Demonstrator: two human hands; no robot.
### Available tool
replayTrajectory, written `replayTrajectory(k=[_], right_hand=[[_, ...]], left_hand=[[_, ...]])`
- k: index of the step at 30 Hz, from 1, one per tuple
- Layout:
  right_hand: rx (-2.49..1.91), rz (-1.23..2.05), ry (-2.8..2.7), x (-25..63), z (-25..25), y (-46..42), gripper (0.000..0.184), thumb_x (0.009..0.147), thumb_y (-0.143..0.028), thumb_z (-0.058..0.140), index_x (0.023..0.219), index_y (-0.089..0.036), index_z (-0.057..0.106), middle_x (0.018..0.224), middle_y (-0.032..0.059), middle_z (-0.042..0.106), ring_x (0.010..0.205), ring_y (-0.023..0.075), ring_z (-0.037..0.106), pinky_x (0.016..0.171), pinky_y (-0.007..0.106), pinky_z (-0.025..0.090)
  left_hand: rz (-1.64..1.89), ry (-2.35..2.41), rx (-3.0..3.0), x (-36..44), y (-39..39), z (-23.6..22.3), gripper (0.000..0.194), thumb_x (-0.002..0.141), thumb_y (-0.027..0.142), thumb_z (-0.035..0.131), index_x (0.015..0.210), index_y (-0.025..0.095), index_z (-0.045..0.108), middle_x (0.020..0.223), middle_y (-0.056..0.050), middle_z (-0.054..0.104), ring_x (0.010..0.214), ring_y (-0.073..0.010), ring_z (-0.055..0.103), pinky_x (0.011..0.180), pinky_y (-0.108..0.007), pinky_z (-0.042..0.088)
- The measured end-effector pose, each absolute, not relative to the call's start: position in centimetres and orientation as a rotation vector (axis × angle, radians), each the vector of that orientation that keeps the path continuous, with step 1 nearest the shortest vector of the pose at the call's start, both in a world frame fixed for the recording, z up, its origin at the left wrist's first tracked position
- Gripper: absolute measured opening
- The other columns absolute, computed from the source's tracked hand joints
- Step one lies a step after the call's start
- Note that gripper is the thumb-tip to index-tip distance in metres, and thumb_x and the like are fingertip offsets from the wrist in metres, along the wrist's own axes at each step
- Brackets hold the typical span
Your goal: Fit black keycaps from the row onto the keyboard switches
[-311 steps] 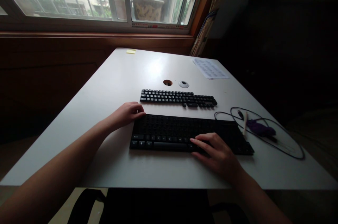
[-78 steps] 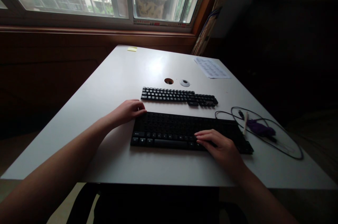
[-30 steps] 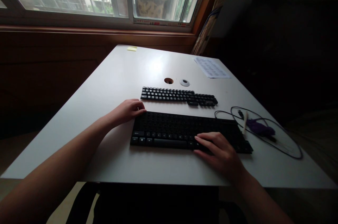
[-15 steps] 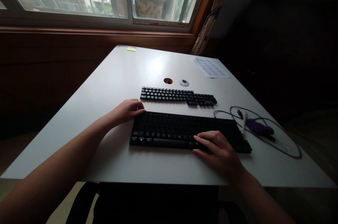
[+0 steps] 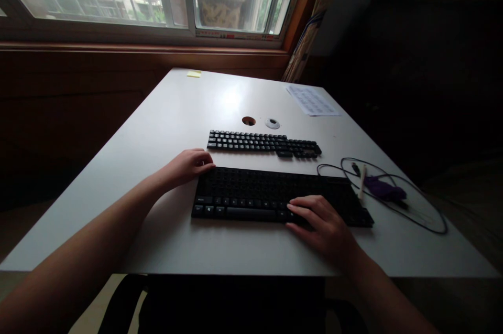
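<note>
A black keyboard (image 5: 259, 192) lies on the white table (image 5: 173, 114) in front of me; keycaps show on its lower rows, its upper part looks dark and bare. Behind it sits a separate block of black keycaps (image 5: 263, 143) laid out in rows. My left hand (image 5: 186, 166) is curled against the keyboard's far left corner, gripping its edge. My right hand (image 5: 324, 224) rests on the lower right keys with its fingers stretched out and holds nothing that I can see.
A looped black cable (image 5: 393, 208), a purple object (image 5: 383, 189) and a white stick (image 5: 360, 182) lie to the right. A cable hole (image 5: 248, 121) and its round cap (image 5: 272, 124) sit mid-table. Further back are a printed sheet (image 5: 312, 100) and a yellow note (image 5: 194, 74).
My right hand's fingers have shifted slightly over the lower right keys. My left hand has stayed at the keyboard's corner.
</note>
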State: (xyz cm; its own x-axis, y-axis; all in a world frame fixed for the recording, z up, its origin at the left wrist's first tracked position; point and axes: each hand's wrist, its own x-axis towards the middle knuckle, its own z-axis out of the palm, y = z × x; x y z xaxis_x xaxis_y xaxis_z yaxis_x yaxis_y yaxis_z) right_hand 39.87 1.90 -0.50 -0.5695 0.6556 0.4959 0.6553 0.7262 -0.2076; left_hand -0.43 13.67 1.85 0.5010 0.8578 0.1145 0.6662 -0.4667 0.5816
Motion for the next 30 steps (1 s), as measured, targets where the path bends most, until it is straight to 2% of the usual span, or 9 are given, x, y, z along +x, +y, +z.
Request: replayTrajectory(k=[6, 11, 15, 19, 26, 30], right_hand=[[-1.035, -0.021, -2.392, 39.7, -0.3, 1.7, 0.057, 0.089, -0.025, 0.075, 0.142, -0.029, 0.055, 0.12, 0.0105, 0.07, 0.109, 0.0288, 0.066, 0.093, 0.05, 0.058], [-1.038, -0.007, -2.38, 39.5, -0.2, 1.6, 0.062, 0.088, -0.024, 0.076, 0.146, -0.03, 0.052, 0.122, 0.0095, 0.071, 0.11, 0.0287, 0.067, 0.095, 0.05, 0.057], [-0.997, 0.027, -2.363, 39.6, -0.1, 1.6, 0.066, 0.086, -0.021, 0.077, 0.146, -0.03, 0.052, 0.122, 0.0081, 0.073, 0.108, 0.0277, 0.068, 0.094, 0.047, 0.058], [-0.98, 0.021, -2.342, 40.1, -0.2, 1.4, 0.062, 0.086, -0.02, 0.077, 0.143, -0.03, 0.055, 0.123, 0.0075, 0.073, 0.106, 0.0264, 0.068, 0.09, 0.045, 0.059], [-0.908, -0.031, -2.268, 40.4, 0.1, 0.7, 0.048, 0.083, -0.009, 0.079, 0.128, -0.018, 0.065, 0.125, 0.0116, 0.071, 0.108, 0.0254, 0.065, 0.088, 0.043, 0.058], [-0.88, -0.02, -2.268, 40.2, 0.6, 0.3, 0.045, 0.081, -0.007, 0.08, 0.124, -0.017, 0.067, 0.124, 0.0097, 0.071, 0.108, 0.025, 0.064, 0.089, 0.043, 0.058]], left_hand=[[0.428, 1.306, 2.395, -0.5, 13.3, 2.0, 0.032, 0.098, 0.045, 0.055, 0.086, 0.019, 0.069, 0.088, -0.007, 0.065, 0.083, -0.0215, 0.06, 0.073, -0.033, 0.044], [0.333, 1.445, 2.417, -0.3, 12.5, 2.2, 0.038, 0.099, 0.053, 0.053, 0.08, 0.02, 0.057, 0.081, -0.006, 0.062, 0.075, -0.0215, 0.055, 0.068, -0.033, 0.038], [0.359, 1.525, 2.335, 0.0, 12.2, 2.3, 0.044, 0.1, 0.058, 0.048, 0.077, 0.021, 0.053, 0.077, -0.004, 0.061, 0.069, -0.0197, 0.053, 0.064, -0.032, 0.034], [0.432, 1.537, 2.259, 0.2, 12.1, 3.5, 0.048, 0.1, 0.06, 0.045, 0.074, 0.021, 0.051, 0.07, -0.002, 0.056, 0.065, -0.0179, 0.051, 0.059, -0.03, 0.031], [0.722, 1.517, 2.055, 1.1, 10.7, 6.6, 0.043, 0.096, 0.055, 0.055, 0.072, 0.02, 0.05, 0.063, 0.003, 0.046, 0.058, -0.0134, 0.041, 0.053, -0.026, 0.031], [0.851, 1.401, 1.81, 1.4, 10.0, 6.7, 0.04, 0.097, 0.053, 0.057, 0.076, 0.02, 0.053, 0.064, 0.002, 0.05, 0.055, -0.0117, 0.042, 0.047, -0.024, 0.03]])
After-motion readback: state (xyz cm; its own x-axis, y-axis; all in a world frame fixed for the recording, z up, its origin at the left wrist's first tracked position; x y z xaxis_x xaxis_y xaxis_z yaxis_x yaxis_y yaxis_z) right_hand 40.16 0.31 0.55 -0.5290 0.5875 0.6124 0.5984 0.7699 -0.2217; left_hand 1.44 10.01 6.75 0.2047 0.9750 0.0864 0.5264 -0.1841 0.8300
